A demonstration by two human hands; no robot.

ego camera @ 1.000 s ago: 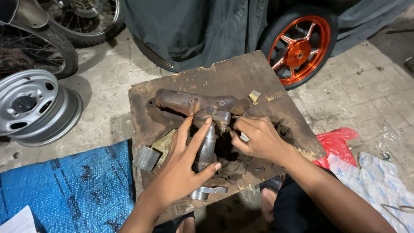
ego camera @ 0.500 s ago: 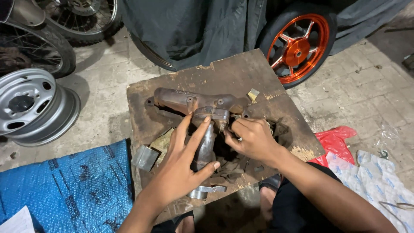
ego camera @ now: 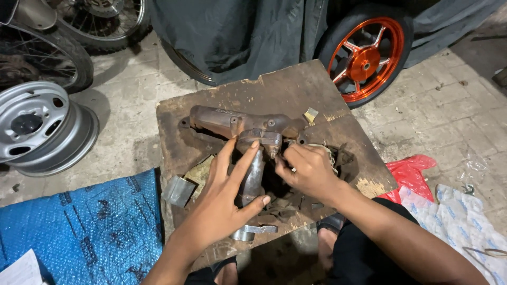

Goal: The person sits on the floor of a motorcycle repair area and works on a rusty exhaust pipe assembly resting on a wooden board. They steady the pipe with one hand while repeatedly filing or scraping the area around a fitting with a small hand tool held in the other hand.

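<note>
— What are you working on, and where does it lie?

— Your board (ego camera: 296, 89), a worn brown slab, lies flat on the paved floor (ego camera: 438, 111). The rusty manifold (ego camera: 232, 122) rests across its middle, one branch running near toward you.

— And your hands?

— Your left hand (ego camera: 224, 203) lies flat on that near branch, fingers spread wide, thumb hooked round its lower end. Your right hand (ego camera: 309, 171) is just right of it, fingers curled narrow and pinched at the flange; what they grip, you cannot tell.

— What's around you?

— Far right, an orange wheel (ego camera: 364, 55) stands against a dark cover (ego camera: 237, 31). Left, a silver rim (ego camera: 39, 129) lies on the floor, a spoked tyre (ego camera: 58, 53) behind it. Near left is a blue sheet (ego camera: 79, 232); near right, a red bag (ego camera: 412, 177) and white wrapping (ego camera: 459, 221). A small metal block (ego camera: 178, 191) sits at the board's left edge.
</note>
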